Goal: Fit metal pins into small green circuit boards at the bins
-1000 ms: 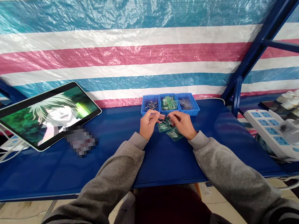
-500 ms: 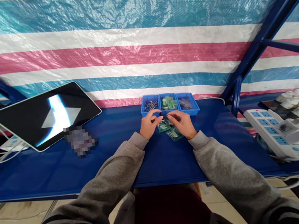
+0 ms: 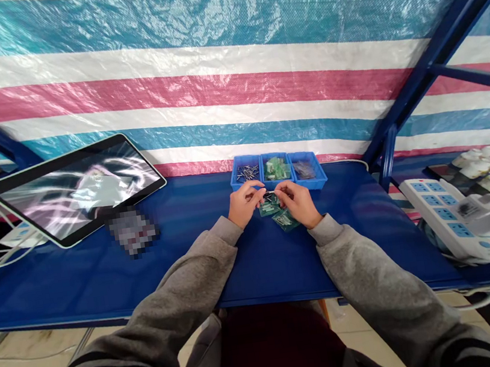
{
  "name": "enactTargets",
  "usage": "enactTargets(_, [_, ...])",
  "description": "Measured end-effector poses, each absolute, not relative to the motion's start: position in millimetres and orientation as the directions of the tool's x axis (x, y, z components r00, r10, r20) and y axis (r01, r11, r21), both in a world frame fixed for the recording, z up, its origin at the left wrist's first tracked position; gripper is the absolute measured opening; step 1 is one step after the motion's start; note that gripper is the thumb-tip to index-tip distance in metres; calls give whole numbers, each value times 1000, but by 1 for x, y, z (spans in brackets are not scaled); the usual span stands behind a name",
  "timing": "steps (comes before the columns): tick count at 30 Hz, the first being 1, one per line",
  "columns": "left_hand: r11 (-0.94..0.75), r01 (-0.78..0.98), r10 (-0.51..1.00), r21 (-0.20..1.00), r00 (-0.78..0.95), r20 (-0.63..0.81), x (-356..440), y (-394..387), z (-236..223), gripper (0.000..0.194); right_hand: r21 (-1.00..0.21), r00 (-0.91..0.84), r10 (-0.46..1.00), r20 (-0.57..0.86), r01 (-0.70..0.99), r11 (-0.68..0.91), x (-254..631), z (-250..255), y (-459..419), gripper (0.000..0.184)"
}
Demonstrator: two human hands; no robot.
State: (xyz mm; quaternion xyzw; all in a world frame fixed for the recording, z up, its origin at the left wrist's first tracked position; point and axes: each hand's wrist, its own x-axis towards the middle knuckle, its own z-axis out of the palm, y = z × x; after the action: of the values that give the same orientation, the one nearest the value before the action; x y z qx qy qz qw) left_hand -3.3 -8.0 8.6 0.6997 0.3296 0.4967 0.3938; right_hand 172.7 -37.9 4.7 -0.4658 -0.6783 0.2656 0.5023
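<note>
My left hand (image 3: 243,205) and my right hand (image 3: 301,203) meet close together over the table, fingertips pinched. Something small and thin lies between the fingertips; its kind is too small to make out. Just beneath them are several small green packets, the nearest one a green packet (image 3: 285,220) with pale metal-like pieces inside. Right behind my hands stand three joined blue bins. Loose metal screw-like pieces (image 3: 248,173) fill the left one, green packets (image 3: 276,169) the middle one, and clear plastic bags (image 3: 304,170) the right one.
A tablet-like screen (image 3: 77,192) leans at the left, with a blurred-out patch (image 3: 133,231) before it. On the right is a white power strip (image 3: 448,216) with plugs and cables. A striped plastic sheet (image 3: 222,83) hangs behind the blue table (image 3: 266,271).
Both hands stay almost in place, with only slight finger movement at the pinched tips. The picture on the screen has changed.
</note>
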Motion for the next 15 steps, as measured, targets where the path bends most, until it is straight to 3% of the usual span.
enactTargets(15, [-550,250,832,797,238,500,-4,-5,6,40,-782,-66,876,478,422,458,171,7,-40,25])
